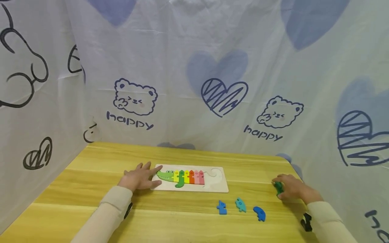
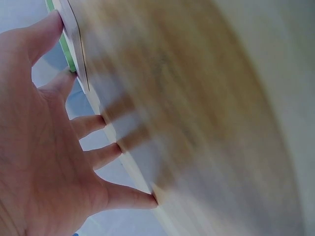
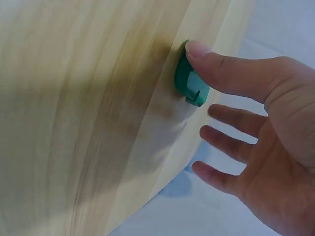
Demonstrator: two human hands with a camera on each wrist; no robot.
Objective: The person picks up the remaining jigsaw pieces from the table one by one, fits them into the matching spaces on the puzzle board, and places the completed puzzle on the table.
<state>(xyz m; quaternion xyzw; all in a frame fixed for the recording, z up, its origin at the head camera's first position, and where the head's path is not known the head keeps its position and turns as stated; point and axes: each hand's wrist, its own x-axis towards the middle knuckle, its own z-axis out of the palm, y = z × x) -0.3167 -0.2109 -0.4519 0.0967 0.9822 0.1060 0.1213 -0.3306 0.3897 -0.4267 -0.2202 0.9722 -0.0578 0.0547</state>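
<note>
A white puzzle board lies on the wooden table, its left and middle part filled with a crocodile of green, yellow, orange and pink pieces. The crocodile's green head sits at the left end. My left hand rests there with fingers spread, thumb and index finger on the board's edge; the other fingertips touch the table in the left wrist view. Far to the right, my right hand pinches a dark green puzzle piece near the tabletop. The thumb shows in the right wrist view; the index finger is hidden behind the piece.
Between board and right hand, nearer me, lie a blue piece, a teal piece and a curved dark blue piece. An outlined tail recess shows at the board's right. White printed cloth hangs behind the table.
</note>
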